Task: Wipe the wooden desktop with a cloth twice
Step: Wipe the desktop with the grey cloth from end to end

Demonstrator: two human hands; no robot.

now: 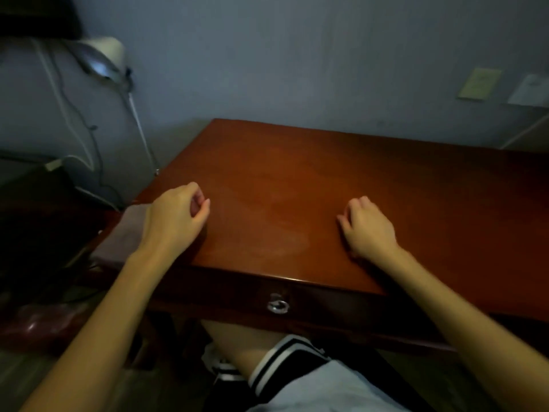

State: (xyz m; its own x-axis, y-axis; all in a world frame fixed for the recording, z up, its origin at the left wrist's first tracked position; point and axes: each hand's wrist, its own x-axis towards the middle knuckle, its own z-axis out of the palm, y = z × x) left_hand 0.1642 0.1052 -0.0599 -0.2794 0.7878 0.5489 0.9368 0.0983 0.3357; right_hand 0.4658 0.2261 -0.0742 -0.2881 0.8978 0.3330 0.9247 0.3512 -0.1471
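**A:** Where is the cloth?

**B:** The dull mauve fabric cloth (124, 230) lies at the left edge of the glossy reddish-brown wooden desktop (297, 173). It is partly hidden under the left forearm, and neither hand holds it.

**A:** And the hands?

**B:** The left hand (175, 218) is over the left part of the wood, just beside the cloth. Its fingers are loosely curled with the thumb near the forefinger, and they pinch nothing. I cannot tell whether it touches the surface. The right hand (368, 230) rests on the right part with its fingers slack, bent and empty.

**A:** Why placed like that?

**B:** The person sits square to the desk, knees under the drawer with its clear ring pull (277, 305), arms spread to either side. The cloth is on the left hand's side, so I judge that hand is the one to pick it up. The right hand probably only steadies the body.

**A:** Has any wiping been done?

**B:** I cannot say. The pale streaks mid-desk may be damp or just sheen.

**A:** Any hazards?

**B:** The silver desk lamp (101, 59) leans beyond the far left corner, with its cords hanging beside the desk. A sweep towards that corner should stop short of them.
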